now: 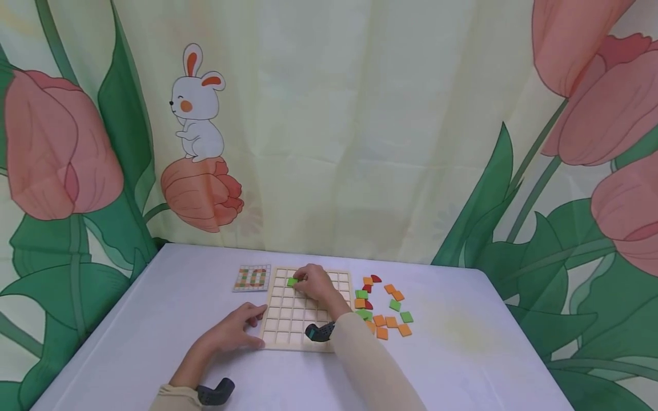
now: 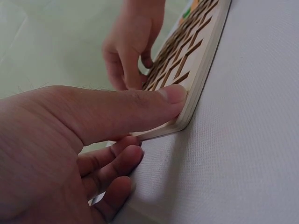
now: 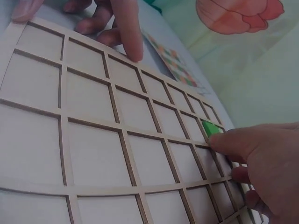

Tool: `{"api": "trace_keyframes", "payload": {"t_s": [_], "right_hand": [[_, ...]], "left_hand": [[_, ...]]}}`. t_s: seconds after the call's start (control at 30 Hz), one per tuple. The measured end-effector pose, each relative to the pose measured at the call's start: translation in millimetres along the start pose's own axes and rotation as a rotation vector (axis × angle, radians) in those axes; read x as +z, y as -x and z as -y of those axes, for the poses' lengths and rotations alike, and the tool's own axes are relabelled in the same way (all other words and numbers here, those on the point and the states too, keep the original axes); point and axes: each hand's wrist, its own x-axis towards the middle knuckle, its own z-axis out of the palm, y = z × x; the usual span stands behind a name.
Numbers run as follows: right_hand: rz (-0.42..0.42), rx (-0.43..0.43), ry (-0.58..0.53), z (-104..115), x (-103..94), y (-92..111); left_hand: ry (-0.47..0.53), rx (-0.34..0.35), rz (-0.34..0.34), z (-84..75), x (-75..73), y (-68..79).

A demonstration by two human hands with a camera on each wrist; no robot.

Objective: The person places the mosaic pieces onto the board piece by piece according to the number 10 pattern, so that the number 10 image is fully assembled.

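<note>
A wooden grid board (image 1: pixel 288 317) lies on the table, its square cells marked off by raised strips. The left hand (image 1: pixel 236 328) is at its near left corner; in the left wrist view the straight thumb (image 2: pixel 140 105) presses on the corner, and the index finger reaches along the left edge. Over the far left part of the board, the right hand (image 1: pixel 315 283) pinches a green square tile (image 1: pixel 292 282). The right wrist view has this tile (image 3: pixel 211 128) at a cell near the far edge, with the thumb (image 3: pixel 229 142) against it; the other fingers are partly hidden.
A pattern card (image 1: pixel 252 278) with coloured squares lies left of the board. Right of the board are scattered orange tiles (image 1: pixel 392 322), green tiles (image 1: pixel 394 305) and red curved pieces (image 1: pixel 376 278). A printed curtain (image 1: pixel 354 142) hangs behind the table.
</note>
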Motion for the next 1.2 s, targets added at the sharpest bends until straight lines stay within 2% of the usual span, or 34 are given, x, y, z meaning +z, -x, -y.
{"api": "trace_keyframes", "payload": {"t_s": [0.3,0.53,0.7,0.9,1.03,1.2], "right_hand": [[0.012,0.062,0.028,11.4,-2.8,0.8],[0.016,0.102,-0.020,5.5,1.3,-1.4],[0.004,0.057,-0.119,-2.4,3.4,-0.6],[-0.013,0.034,-0.232,-2.3,-6.4,6.9],[-0.015,-0.001,-0.251,-1.3,-12.2,12.7],[-0.016,0.018,-0.255,-3.5,-14.7,21.2]], "left_hand": [[-0.014,-0.046,0.002,-0.7,4.2,-0.2],[-0.008,-0.043,0.012,-0.1,4.6,0.4],[-0.011,-0.042,0.009,-0.1,4.4,0.4],[-0.019,-0.055,-0.009,-2.3,1.5,0.6],[-0.023,-0.057,-0.018,-2.2,0.5,0.5],[-0.014,-0.039,-0.019,-1.3,0.9,0.3]]}}
